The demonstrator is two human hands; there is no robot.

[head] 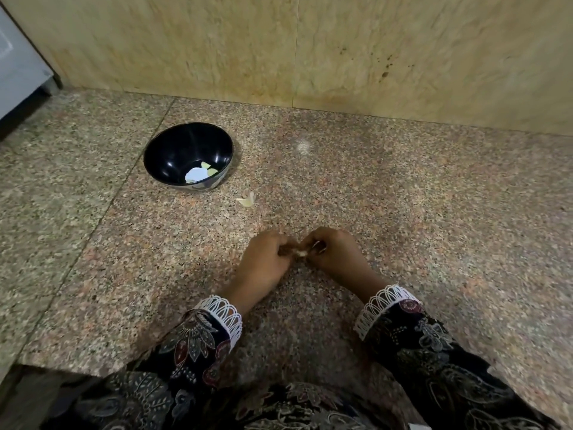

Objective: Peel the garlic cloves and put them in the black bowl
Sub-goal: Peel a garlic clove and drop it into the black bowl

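On speckled granite counter [403,212], against beige stone backsplash [217,51]:

Item 1: garlic clove [300,252], small, pale, partly hidden; held above the counter between both hands, near the front edge.

Item 2: left hand [266,259], fingers curled, pinching the clove from its side. Right hand [333,254], fingers curled, pinching the same clove from the other side. Both grips narrow, fingertips meeting at the clove. Patterned dark sleeves with white lace cuffs [383,302].

Item 3: black bowl [188,156], upright, well apart from the hands, to the far left. Holds two or three pale peeled cloves and a white patch, either a scrap or a glare; cannot tell which.

Item 4: loose garlic piece [247,200], on the counter just beside the bowl; skin or clove, unclear.

Handling note, as judgement: peeling in progress. Best done by steadying the clove with one hand, lifting skin from the tip with the other thumbnail, and keeping skins out of the bowl.

Markings: no brand, label or legible writing visible.
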